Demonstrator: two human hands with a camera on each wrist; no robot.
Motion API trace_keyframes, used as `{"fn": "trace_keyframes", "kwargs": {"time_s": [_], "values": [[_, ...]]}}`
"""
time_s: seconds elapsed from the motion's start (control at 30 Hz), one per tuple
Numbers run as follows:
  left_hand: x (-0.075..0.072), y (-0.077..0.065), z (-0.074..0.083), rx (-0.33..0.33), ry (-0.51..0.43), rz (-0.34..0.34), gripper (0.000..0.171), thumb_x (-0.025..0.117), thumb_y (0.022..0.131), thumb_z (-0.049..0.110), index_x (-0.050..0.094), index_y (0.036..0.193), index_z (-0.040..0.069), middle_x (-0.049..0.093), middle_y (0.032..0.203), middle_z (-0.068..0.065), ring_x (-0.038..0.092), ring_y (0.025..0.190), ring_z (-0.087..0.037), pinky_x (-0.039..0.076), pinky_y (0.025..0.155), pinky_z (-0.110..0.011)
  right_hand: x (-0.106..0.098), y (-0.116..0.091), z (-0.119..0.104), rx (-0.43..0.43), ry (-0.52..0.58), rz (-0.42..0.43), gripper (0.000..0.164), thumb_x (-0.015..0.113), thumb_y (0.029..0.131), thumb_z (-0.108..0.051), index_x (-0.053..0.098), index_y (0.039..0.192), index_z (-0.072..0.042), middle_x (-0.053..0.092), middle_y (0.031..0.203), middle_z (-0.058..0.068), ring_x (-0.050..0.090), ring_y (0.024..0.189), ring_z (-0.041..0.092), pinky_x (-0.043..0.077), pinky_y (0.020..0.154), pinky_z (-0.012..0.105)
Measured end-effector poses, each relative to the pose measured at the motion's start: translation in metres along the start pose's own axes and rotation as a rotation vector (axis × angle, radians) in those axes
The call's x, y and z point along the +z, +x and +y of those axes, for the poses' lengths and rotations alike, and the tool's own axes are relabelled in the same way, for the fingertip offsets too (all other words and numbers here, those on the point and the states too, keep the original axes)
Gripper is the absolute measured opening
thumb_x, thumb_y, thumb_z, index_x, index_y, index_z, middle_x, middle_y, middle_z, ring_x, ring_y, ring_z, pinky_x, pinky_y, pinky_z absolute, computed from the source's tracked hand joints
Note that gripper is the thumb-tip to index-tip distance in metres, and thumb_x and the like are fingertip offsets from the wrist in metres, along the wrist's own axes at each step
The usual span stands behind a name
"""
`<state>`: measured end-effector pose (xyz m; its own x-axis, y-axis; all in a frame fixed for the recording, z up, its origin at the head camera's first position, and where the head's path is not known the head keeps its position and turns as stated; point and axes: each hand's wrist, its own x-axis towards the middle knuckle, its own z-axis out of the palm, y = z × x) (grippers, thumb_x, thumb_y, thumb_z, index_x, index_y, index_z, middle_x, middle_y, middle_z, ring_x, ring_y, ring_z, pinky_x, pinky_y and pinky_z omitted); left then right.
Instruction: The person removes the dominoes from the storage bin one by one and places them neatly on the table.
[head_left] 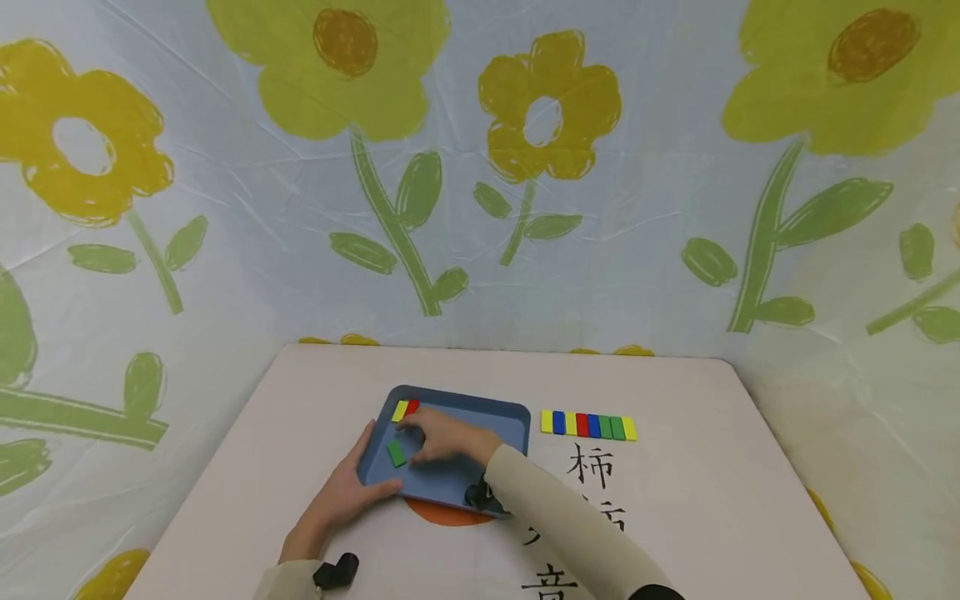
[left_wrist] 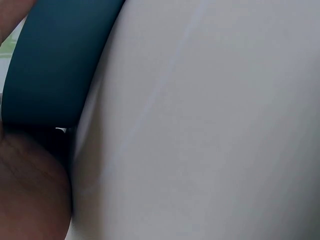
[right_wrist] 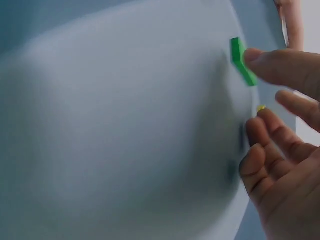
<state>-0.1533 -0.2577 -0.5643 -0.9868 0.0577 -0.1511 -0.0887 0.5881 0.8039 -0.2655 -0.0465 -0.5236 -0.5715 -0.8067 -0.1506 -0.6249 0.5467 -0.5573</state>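
Observation:
In the head view, a blue-grey tray [head_left: 468,408] sits on the table. My left hand [head_left: 341,492] holds its near left corner, with fingers along the left side and the thumb over the front rim. Over the tray, my right hand [head_left: 442,437] has its thumb and fingers spread apart, nothing between them. Its fingertips are close to a yellow tile [head_left: 400,411] and a red tile [head_left: 412,406] lying side by side in the far left corner. A green tile [head_left: 396,453] lies at an angle near the thumb; the right wrist view shows this green tile [right_wrist: 242,62] beside the thumb tip.
To the right of the tray, a row of yellow, blue, red and green tiles [head_left: 588,425] lies on the pale table [head_left: 697,467]. Black printed characters [head_left: 590,465] run below it. An orange shape [head_left: 450,513] shows under the tray's front edge. Flowered cloth [head_left: 600,292] walls surround the table.

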Motion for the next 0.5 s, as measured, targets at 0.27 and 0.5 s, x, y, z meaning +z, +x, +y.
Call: {"fn": "trace_keyframes", "kwargs": {"time_s": [0.27,0.5], "values": [[0.000,0.001,0.002,0.000,-0.026,-0.003,0.116,0.083,0.085,0.043,0.004,0.168,0.021,0.016,0.173,-0.016,0.020,0.156,-0.047,0.023,0.121,-0.070,0.003,0.005,0.000,-0.001,-0.012,-0.018,0.059,0.082,0.089,-0.023,0.060,0.144,-0.014,0.059,0.146,0.000,0.057,0.121,0.009,0.048,0.108,0.026],[0.001,0.001,0.001,0.006,-0.016,0.004,0.117,0.083,0.084,0.043,0.006,0.168,0.021,0.016,0.172,-0.016,0.022,0.156,-0.047,0.025,0.121,-0.070,0.005,0.011,-0.001,-0.003,-0.022,-0.021,0.059,0.082,0.089,-0.022,0.061,0.143,-0.014,0.061,0.145,0.000,0.058,0.117,0.008,0.049,0.106,0.024]]}}
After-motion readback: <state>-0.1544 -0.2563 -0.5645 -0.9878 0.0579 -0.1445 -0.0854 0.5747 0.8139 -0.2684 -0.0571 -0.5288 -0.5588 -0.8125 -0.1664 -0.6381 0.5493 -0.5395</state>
